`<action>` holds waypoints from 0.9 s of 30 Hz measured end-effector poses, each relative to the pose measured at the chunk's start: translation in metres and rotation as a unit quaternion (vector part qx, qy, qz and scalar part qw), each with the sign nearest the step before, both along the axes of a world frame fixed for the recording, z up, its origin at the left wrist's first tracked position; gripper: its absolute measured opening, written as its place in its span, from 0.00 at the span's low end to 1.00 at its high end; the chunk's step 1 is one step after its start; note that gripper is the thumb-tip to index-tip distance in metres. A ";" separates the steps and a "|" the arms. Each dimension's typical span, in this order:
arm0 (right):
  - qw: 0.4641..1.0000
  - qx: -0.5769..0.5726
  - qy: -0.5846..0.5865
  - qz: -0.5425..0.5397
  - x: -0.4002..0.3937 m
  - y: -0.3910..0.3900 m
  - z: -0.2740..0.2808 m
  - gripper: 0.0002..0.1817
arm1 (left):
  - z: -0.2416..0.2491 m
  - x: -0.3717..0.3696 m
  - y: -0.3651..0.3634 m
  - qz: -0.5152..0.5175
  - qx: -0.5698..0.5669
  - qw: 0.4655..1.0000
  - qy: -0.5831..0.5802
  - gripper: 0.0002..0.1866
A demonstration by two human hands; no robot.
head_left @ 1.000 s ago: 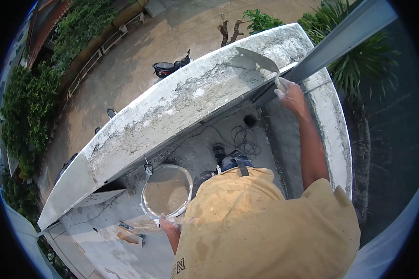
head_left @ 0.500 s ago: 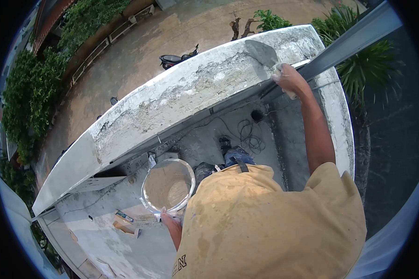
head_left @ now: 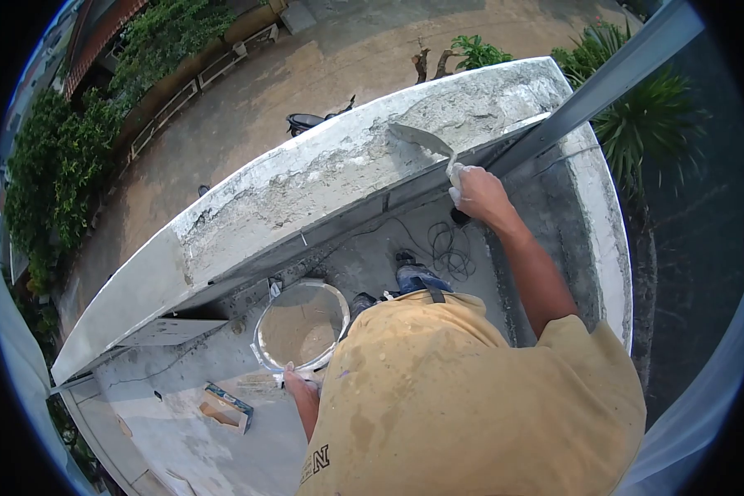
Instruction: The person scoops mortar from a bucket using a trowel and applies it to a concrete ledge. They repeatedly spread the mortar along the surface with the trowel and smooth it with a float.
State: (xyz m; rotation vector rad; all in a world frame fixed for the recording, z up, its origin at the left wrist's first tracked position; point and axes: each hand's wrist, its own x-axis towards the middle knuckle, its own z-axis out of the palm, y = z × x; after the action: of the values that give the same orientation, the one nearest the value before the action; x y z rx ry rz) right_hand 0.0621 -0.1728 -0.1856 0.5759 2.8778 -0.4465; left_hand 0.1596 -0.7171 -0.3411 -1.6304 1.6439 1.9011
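My right hand is closed round the handle of a trowel. The trowel's blade lies over the rough, patchy top of a curved white ledge, tilted on edge. Lower left, my left hand is at the near rim of a round bucket that holds wet beige mortar. Its fingers look closed by the rim, but what they grip is too small to make out.
A grey metal beam slants across the ledge's right end. On the floor lie a coiled cable and a small open box. Beyond the ledge, a parked motorcycle stands on the ground below.
My right hand and the trowel have moved left and slightly down along the ledge, and the blade has turned more edge-on. My left hand remains by the bucket rim.
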 end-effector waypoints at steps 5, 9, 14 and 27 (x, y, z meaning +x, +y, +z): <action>0.999 0.025 0.033 0.009 0.010 0.000 0.001 0.20 | 0.000 -0.009 -0.002 -0.005 -0.013 1.000 -0.022 0.24; 0.983 -0.022 0.168 -0.067 0.020 0.027 0.011 0.17 | 0.015 -0.020 0.010 -0.050 -0.023 0.997 -0.045 0.25; 0.950 -0.183 0.047 -0.248 0.016 0.118 0.022 0.21 | 0.023 -0.019 0.011 -0.063 -0.036 0.995 -0.064 0.26; 0.932 -0.322 -0.099 -0.130 -0.040 0.052 -0.013 0.20 | -0.025 0.001 -0.020 0.004 -0.025 0.998 -0.052 0.25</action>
State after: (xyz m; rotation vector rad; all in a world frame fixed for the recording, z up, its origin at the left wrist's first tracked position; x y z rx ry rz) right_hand 0.0219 -0.1211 -0.1988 0.8090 2.2649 -1.2251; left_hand 0.1606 -0.7367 -0.3665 -1.7274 1.6592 1.7588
